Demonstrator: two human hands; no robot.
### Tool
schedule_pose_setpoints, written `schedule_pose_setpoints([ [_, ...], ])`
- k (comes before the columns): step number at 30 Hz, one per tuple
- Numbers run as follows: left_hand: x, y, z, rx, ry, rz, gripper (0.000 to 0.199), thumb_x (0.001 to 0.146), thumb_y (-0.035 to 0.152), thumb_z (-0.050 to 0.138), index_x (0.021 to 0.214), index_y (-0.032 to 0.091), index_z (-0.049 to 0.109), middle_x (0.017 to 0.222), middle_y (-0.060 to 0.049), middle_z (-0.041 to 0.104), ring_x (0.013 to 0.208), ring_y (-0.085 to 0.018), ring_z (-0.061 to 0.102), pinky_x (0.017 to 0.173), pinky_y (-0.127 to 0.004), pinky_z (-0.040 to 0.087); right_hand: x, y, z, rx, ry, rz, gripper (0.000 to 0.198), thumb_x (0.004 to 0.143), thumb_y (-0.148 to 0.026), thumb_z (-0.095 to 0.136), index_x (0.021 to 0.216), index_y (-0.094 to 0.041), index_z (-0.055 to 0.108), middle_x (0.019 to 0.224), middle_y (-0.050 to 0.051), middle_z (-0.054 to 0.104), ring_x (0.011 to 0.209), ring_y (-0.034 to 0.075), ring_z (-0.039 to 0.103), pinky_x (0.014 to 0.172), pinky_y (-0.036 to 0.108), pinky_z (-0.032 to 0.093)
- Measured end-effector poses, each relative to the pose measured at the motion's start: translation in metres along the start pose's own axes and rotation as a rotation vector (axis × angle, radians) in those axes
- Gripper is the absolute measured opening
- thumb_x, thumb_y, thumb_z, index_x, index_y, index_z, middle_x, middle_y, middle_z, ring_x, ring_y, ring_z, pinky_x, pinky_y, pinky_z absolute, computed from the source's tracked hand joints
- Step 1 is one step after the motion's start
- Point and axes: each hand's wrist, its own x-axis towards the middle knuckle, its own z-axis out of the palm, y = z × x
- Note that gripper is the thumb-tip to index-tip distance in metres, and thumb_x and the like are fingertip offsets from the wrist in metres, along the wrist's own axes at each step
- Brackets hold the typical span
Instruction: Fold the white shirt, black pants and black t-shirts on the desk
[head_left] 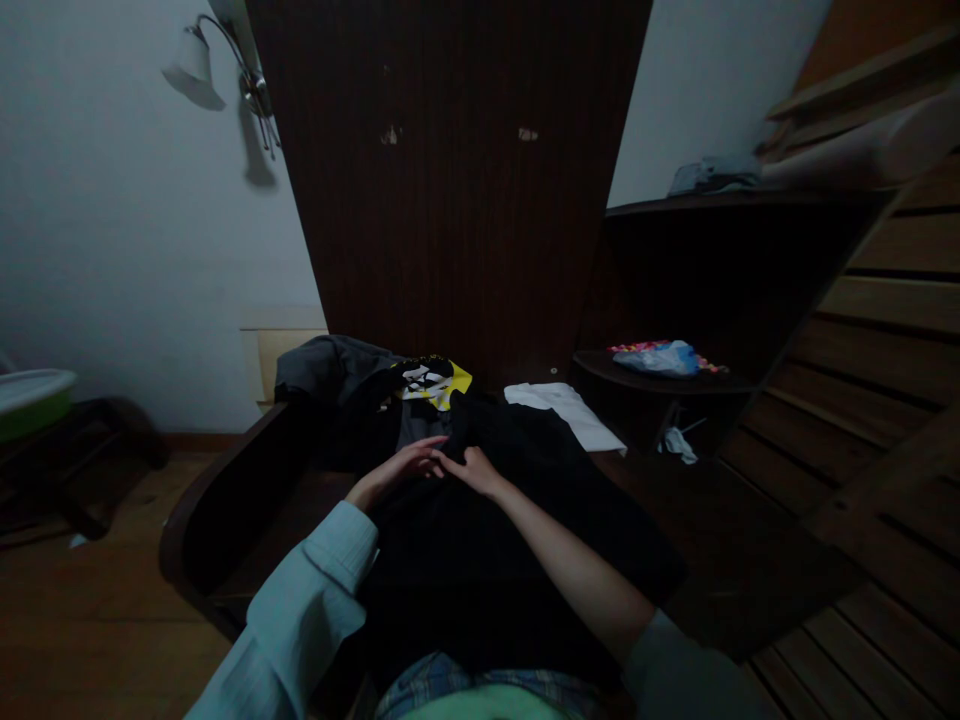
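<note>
A black garment (525, 510) lies spread over a dark wooden seat in front of me; its exact kind is hard to make out in the dim light. Over its far part my left hand (409, 465) reaches in from the left, palm down, fingers stretched out and a little apart. My right hand (476, 472) meets it from the right, the fingertips of both nearly touching. The right fingers look closed on a raised fold of the black cloth, though their tips are partly hidden.
Behind the hands lie a dark grey garment (326, 365) and a yellow-and-white printed cloth (435, 380). A folded white cloth (562, 412) sits to the right. Corner shelves (660, 382) hold a plastic bag (664, 357). The curved wooden armrest (195, 510) borders the left.
</note>
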Motion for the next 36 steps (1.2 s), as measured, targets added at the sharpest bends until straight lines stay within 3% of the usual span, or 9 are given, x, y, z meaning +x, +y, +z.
schedule_pose_setpoints([
  [5,-0.007,0.003,0.003,0.168,0.02,0.03,0.041,0.074,0.042,0.05,0.104,0.015,0.053,0.095,-0.007,0.06,0.077,-0.014,0.057,0.066,-0.024,0.041,0.003,0.003,0.002,-0.021,0.034,0.1,0.028,0.077,-0.019,0.043,0.05,-0.016,0.053,0.037,-0.004,0.046,0.038,0.009,0.044,0.042,0.019,0.033],
  [8,-0.024,0.006,0.011,0.441,0.021,0.055,0.036,0.069,0.042,0.056,0.095,0.016,0.055,0.086,-0.003,0.06,0.078,-0.014,0.055,0.067,-0.024,0.041,0.004,0.004,0.003,-0.018,0.046,0.124,0.035,0.076,-0.016,0.041,0.041,-0.018,0.045,0.032,-0.004,0.04,0.035,0.008,0.042,0.041,0.018,0.032],
  [11,-0.048,0.006,0.021,0.782,0.143,0.071,0.026,0.065,0.036,0.06,0.084,0.018,0.055,0.081,-0.002,0.059,0.075,-0.016,0.054,0.067,-0.026,0.041,0.006,0.005,0.004,-0.014,0.06,0.16,0.039,0.076,-0.018,0.041,0.037,-0.019,0.041,0.029,-0.004,0.038,0.033,0.008,0.041,0.041,0.018,0.033],
  [16,-0.088,0.002,0.03,1.089,0.278,-0.114,0.016,0.068,0.028,0.055,0.082,0.021,0.05,0.079,-0.003,0.061,0.076,-0.021,0.059,0.063,-0.026,0.039,0.008,0.008,0.004,0.024,0.075,0.211,0.041,0.079,-0.022,0.039,0.039,-0.019,0.043,0.029,-0.003,0.04,0.033,0.01,0.044,0.041,0.019,0.035],
  [19,-0.102,0.001,0.037,1.139,0.268,-0.183,0.018,0.07,0.022,0.051,0.088,0.022,0.046,0.079,-0.005,0.062,0.076,-0.023,0.061,0.061,-0.026,0.037,0.01,0.01,0.005,0.048,0.082,0.226,0.042,0.081,-0.026,0.041,0.04,-0.019,0.045,0.028,-0.004,0.039,0.032,0.01,0.044,0.043,0.02,0.037],
  [23,-0.104,0.01,0.061,1.092,0.256,-0.115,0.017,0.074,0.019,0.045,0.091,0.023,0.043,0.082,-0.006,0.062,0.075,-0.022,0.061,0.06,-0.026,0.037,0.012,0.013,0.005,0.085,0.106,0.247,0.039,0.081,-0.03,0.043,0.045,-0.018,0.049,0.033,-0.003,0.045,0.035,0.011,0.047,0.046,0.022,0.039],
  [31,-0.074,0.018,0.111,1.115,0.093,0.015,0.024,0.075,0.016,0.043,0.098,0.021,0.047,0.081,-0.01,0.064,0.075,-0.025,0.062,0.06,-0.029,0.038,0.021,0.023,-0.003,0.218,0.268,0.315,0.021,0.079,-0.029,0.047,0.075,-0.015,0.061,0.076,0.006,0.067,0.08,0.017,0.062,0.069,0.025,0.046],
  [33,-0.071,0.012,0.114,1.114,0.079,0.023,0.028,0.075,0.015,0.044,0.102,0.021,0.047,0.081,-0.01,0.064,0.075,-0.024,0.062,0.061,-0.029,0.039,0.021,0.023,-0.006,0.316,0.288,0.325,0.026,0.082,-0.03,0.041,0.087,-0.014,0.061,0.082,0.006,0.068,0.083,0.017,0.062,0.072,0.025,0.047],
  [36,-0.071,0.006,0.116,1.118,0.062,0.051,0.032,0.078,0.017,0.044,0.11,0.02,0.045,0.083,-0.011,0.065,0.076,-0.024,0.063,0.063,-0.029,0.041,0.02,0.02,-0.013,0.68,0.285,0.357,0.03,0.083,-0.032,0.039,0.091,-0.013,0.061,0.081,0.007,0.069,0.082,0.017,0.064,0.075,0.028,0.048],
])
